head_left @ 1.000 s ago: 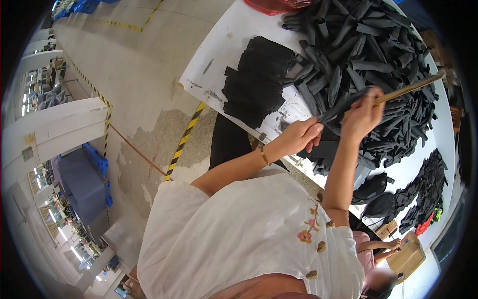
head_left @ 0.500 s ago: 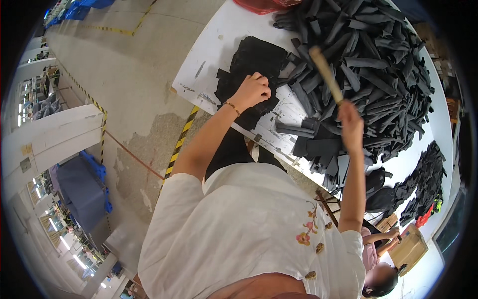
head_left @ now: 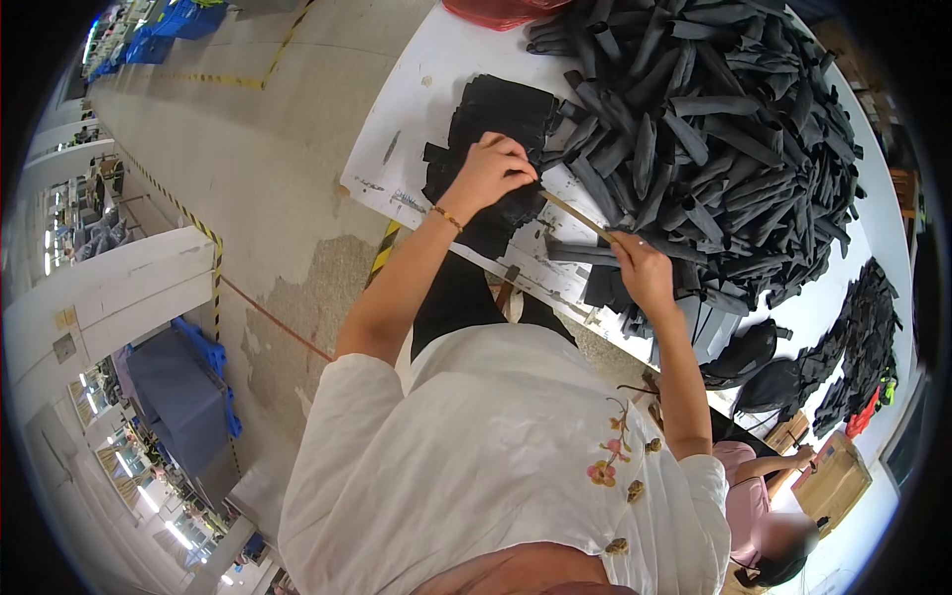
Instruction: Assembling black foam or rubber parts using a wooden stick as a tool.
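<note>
My right hand is closed round one end of a thin, flat wooden stick. The stick slants up and left across the white table, its far end reaching the edge of a stack of flat black fabric pieces. Over that stack is my left hand, fingers bent and thumb and fingertips pressed together close to the stick's tip. Whatever lies in that pinch is too small to make out. A rolled black piece rests just below the stick.
A big heap of tube-like black fabric pieces covers the table's right side. A red plastic bag lies at the far edge. Another black pile is farther right. A person in pink works at lower right, beside a cardboard box.
My right hand has swung the stick left and down from above the heap to the flat stack. My left hand has shifted slightly up and left.
</note>
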